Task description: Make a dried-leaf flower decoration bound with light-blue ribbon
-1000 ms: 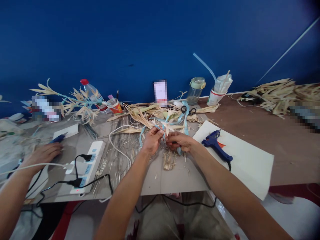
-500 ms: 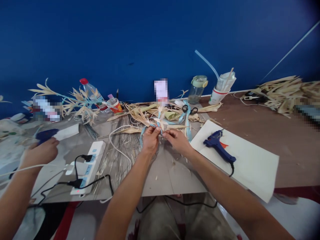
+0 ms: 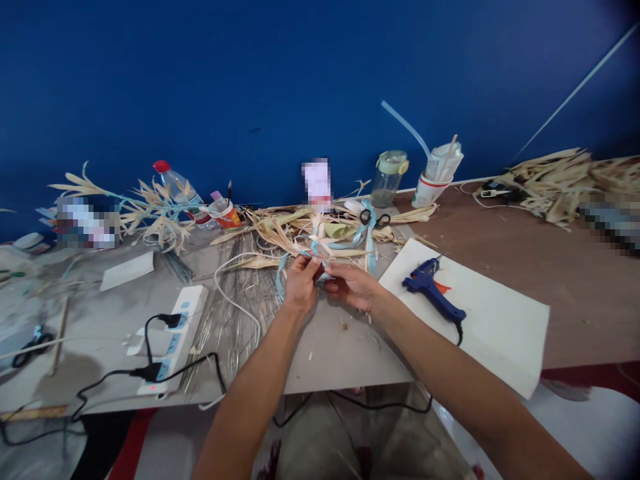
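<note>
My left hand (image 3: 301,285) and my right hand (image 3: 353,287) meet over the middle of the table, fingers pinched together on a small straw ornament (image 3: 320,241) with pale leaf points and a light blue ribbon (image 3: 369,235). The ribbon trails up and to the right over a heap of dried leaf strips (image 3: 290,230). Both hands are closed on the piece, thumbs nearly touching. Small straw scraps lie on the table just below my hands.
A blue glue gun (image 3: 431,291) rests on a white sheet (image 3: 495,320) at the right. A white power strip (image 3: 173,333) with black cords lies at the left. Scissors (image 3: 376,217), a jar (image 3: 389,177), a paper cup (image 3: 431,188) and a bottle (image 3: 177,187) stand by the blue wall.
The other person's hand at the left, which held a blue tool, has left the view. My hands have kept working the ornament in nearly the same spot.
</note>
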The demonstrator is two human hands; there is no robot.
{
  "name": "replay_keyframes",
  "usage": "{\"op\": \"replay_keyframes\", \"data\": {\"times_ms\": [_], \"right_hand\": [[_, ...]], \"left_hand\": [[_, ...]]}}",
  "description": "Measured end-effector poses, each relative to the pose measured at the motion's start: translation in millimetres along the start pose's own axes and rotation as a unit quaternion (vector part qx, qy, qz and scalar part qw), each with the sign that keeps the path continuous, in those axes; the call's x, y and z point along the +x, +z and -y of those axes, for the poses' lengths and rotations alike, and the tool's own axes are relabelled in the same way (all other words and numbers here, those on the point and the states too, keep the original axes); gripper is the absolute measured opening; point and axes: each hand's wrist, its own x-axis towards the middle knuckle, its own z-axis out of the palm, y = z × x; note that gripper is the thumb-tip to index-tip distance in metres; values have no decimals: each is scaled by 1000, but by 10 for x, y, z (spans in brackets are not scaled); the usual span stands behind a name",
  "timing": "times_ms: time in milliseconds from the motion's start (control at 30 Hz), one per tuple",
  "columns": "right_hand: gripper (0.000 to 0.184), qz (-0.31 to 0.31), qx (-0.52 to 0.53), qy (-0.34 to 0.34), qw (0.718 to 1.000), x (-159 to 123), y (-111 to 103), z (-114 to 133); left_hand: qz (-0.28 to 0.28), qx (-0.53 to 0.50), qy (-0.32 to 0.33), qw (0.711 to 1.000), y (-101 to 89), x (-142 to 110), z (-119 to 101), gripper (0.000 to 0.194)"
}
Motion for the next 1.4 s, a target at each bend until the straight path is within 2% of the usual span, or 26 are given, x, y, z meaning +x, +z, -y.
{"op": "replay_keyframes", "data": {"times_ms": [200, 400, 533, 600, 733, 800, 867, 933, 1000, 1167, 1233, 1400], "right_hand": [[30, 34, -57, -17, 998, -23, 47, 14], [25, -31, -210, -78, 974, 56, -5, -51], [22, -53, -269, -104, 956, 80, -48, -91], [19, -71, -316, -133, 937, 70, -58, -82], [13, -102, -437, -197, 872, 45, -63, -36], [10, -106, -468, -202, 854, 33, -59, -20], [10, -104, -480, -200, 848, 16, -51, -12], [11, -86, -476, -195, 853, -2, -41, -14], [13, -55, -450, -184, 872, -16, -32, -22], [28, -13, -281, -115, 953, -20, -6, -32], [37, 1, -206, -78, 975, -32, 14, -17], [45, 38, -116, -18, 992, -79, 60, 14]], "left_hand": [[28, 18, -20, 999, -25, -19, -41, 34], [36, -3, 5, 999, -59, 26, 10, 29], [33, 5, -7, 999, -60, 32, -12, 24], [40, 13, -15, 999, -69, 34, -26, 22], [53, 38, -20, 998, -115, 52, -32, 21], [64, 49, -23, 997, -140, 61, -43, 24], [85, 61, -33, 994, -157, 64, -68, 27], [108, 69, -47, 991, -167, 62, -104, 30], [119, 65, -59, 989, -173, 60, -135, 32], [111, 26, -70, 991, -192, 70, -162, 32], [114, 4, -74, 991, -197, 74, -165, 31], [102, -18, -79, 991, -189, 62, -179, 30]]}}
